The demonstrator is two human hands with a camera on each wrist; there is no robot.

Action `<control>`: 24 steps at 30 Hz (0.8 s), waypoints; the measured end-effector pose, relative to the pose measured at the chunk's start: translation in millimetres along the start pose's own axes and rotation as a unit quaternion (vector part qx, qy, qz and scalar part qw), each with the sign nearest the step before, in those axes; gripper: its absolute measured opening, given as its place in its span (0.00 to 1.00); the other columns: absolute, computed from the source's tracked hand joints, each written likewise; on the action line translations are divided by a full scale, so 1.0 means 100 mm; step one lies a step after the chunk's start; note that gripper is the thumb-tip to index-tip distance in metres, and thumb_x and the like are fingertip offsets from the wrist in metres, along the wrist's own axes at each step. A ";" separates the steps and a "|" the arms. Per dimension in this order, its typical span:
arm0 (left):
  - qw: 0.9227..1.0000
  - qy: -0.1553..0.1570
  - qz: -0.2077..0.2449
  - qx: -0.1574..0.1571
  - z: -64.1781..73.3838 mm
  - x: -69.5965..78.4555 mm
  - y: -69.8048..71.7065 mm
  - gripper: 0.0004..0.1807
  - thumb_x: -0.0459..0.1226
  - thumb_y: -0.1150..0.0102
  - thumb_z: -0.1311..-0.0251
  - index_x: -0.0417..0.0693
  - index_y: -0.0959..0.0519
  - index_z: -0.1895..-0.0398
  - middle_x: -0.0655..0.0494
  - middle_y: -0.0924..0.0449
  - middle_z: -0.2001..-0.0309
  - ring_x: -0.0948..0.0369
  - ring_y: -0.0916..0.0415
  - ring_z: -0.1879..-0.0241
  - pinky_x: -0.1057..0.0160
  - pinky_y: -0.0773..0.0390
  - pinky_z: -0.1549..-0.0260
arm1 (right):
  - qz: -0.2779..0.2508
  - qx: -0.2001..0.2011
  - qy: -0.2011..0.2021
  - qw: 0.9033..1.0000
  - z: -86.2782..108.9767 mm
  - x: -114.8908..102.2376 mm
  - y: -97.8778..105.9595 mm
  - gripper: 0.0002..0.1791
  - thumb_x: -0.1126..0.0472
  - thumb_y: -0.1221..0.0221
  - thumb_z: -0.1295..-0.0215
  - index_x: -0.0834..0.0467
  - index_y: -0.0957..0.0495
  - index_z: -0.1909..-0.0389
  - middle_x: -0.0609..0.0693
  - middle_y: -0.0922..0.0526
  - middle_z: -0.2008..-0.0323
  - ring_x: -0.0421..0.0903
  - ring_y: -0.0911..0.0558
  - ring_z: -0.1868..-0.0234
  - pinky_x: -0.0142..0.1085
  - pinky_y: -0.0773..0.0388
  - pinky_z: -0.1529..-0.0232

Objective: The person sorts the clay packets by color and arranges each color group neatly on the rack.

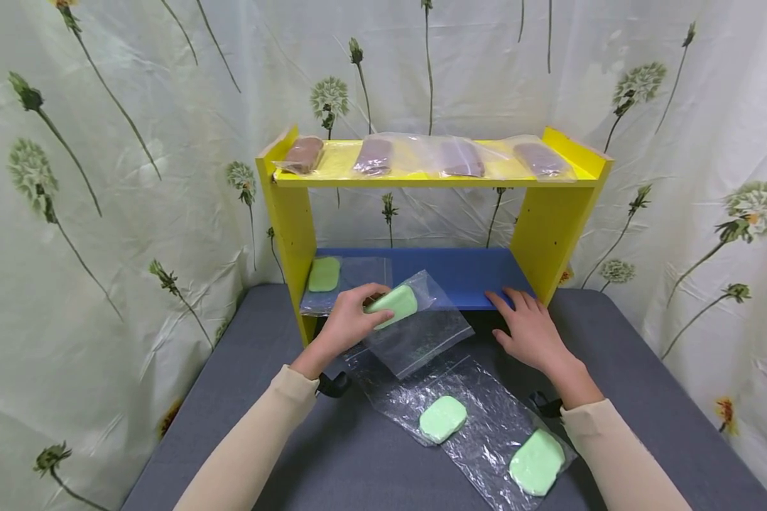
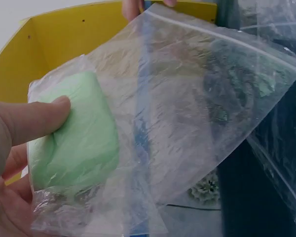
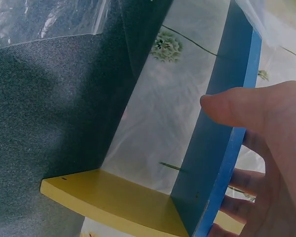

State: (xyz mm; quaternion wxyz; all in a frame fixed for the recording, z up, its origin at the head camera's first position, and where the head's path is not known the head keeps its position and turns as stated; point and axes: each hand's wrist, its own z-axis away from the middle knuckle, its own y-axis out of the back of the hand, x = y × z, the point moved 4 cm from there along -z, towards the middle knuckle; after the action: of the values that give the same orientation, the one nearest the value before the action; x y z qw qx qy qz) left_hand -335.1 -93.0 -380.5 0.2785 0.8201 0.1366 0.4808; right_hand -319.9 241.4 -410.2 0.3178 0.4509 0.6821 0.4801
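My left hand (image 1: 347, 319) pinches a light green, soap-like bar (image 1: 396, 305) inside a clear zip bag. The thumb lies across the bar, and the bag's loose zip end (image 2: 227, 29) spreads to the right, in front of the blue shelf (image 1: 447, 273). Another bagged green bar (image 1: 324, 275) lies at that shelf's left end. My right hand (image 1: 529, 328) is at the shelf's right front edge. Its outstretched fingers rest over the top, while the thumb (image 3: 232, 104) is on the underside's side of the board.
Two bagged green bars (image 1: 444, 419) (image 1: 537, 462) lie on the dark grey tabletop (image 1: 319, 454) in front of the rack. Several bagged brownish and purplish bars (image 1: 374, 156) line the yellow upper shelf (image 1: 409, 183). Yellow side panels (image 1: 552, 227) flank the blue shelf; a flower-print curtain hangs behind.
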 end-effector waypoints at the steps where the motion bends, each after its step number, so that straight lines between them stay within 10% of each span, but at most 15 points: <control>1: 1.000 0.007 0.005 0.005 -0.02 -0.01 0.02 0.19 0.40 0.29 0.39 0.54 0.18 0.45 0.57 0.17 0.53 0.59 0.20 0.60 0.58 0.19 0.66 | -0.001 -0.001 0.001 1.000 0.00 0.00 0.00 0.42 0.53 0.33 0.36 0.56 0.39 0.23 0.68 0.38 0.30 0.70 0.38 0.31 0.66 0.43 0.34; 24: 0.988 0.089 0.078 0.095 -0.48 -0.33 0.20 0.28 0.44 0.31 0.37 0.45 0.23 0.36 0.48 0.20 0.49 0.52 0.23 0.51 0.50 0.20 0.57 | 0.003 -0.009 0.004 1.000 0.02 0.01 -0.03 0.46 0.53 0.32 0.37 0.55 0.43 0.22 0.68 0.41 0.29 0.70 0.40 0.31 0.67 0.44 0.34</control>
State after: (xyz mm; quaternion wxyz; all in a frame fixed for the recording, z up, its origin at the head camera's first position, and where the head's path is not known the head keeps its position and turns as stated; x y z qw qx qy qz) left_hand -394.0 -110.1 -373.6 0.1473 0.8049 0.1415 0.5571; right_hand -319.6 242.6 -413.2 0.3174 0.4485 0.6776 0.4889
